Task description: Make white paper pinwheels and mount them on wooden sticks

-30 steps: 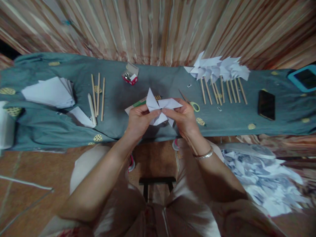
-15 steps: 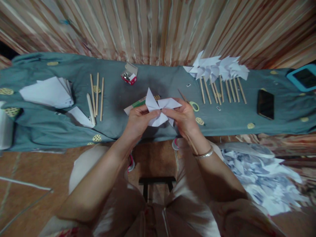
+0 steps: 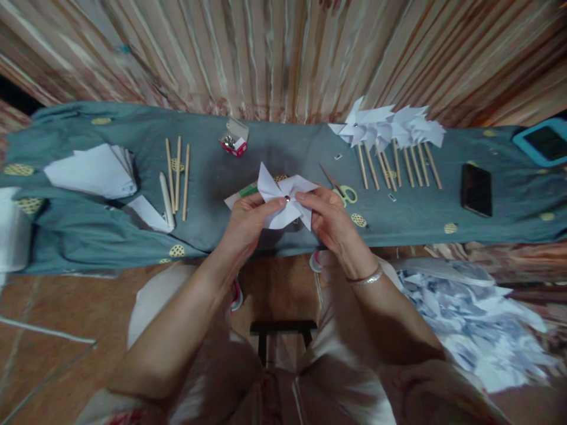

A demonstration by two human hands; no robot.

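A white paper pinwheel (image 3: 283,216) is held up over the table's near side, a small shiny pin head showing at its centre. My left hand (image 3: 248,217) pinches it from the left, the thumb beside the pin. On the other side my right hand (image 3: 330,217) grips the paper, its thumb resting just right of the centre. Fingers behind the paper are hidden. Partly covered by my left hand lies a green and white card (image 3: 241,193). Scissors with pale green handles (image 3: 348,193) rest just beyond my right hand.
Finished pinwheels on sticks (image 3: 390,127) lie at the back right, near a black phone (image 3: 476,189). An open red box of pins (image 3: 233,144) sits at centre back. Leftward are loose sticks (image 3: 178,177) and stacked paper (image 3: 91,171). A bag of paper scraps (image 3: 473,319) stands below right.
My right thumb has shifted right, off the pinwheel's centre, and the pin head now shows. The paper is turned slightly flatter toward me. The view has shifted a little.
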